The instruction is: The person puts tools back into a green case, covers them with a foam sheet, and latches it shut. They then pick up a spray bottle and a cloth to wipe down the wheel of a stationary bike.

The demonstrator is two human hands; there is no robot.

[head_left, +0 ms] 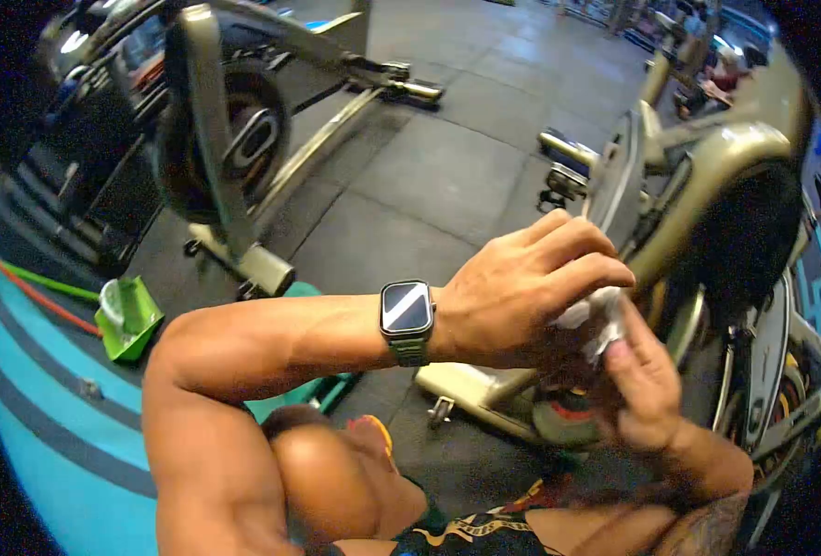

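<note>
A crumpled, thin white piece (607,320), partly blurred, is bunched up between my two hands. My left hand (535,283) reaches across from the left with its back up, fingers curled down over the piece's upper side. A smartwatch (407,308) with a dark screen and green band sits on that wrist. From the lower right comes my right hand (649,385), its thumb and fingers pinching the piece from below. The left palm is hidden, and I cannot tell whether the white piece is tissue or plastic.
Exercise machines stand at left (225,139) and right (725,204) on a dark tiled floor (420,181). A green dustpan (130,320) with green and orange handles lies by a striped blue surface (49,408). My bent knee (322,473) is below my arm.
</note>
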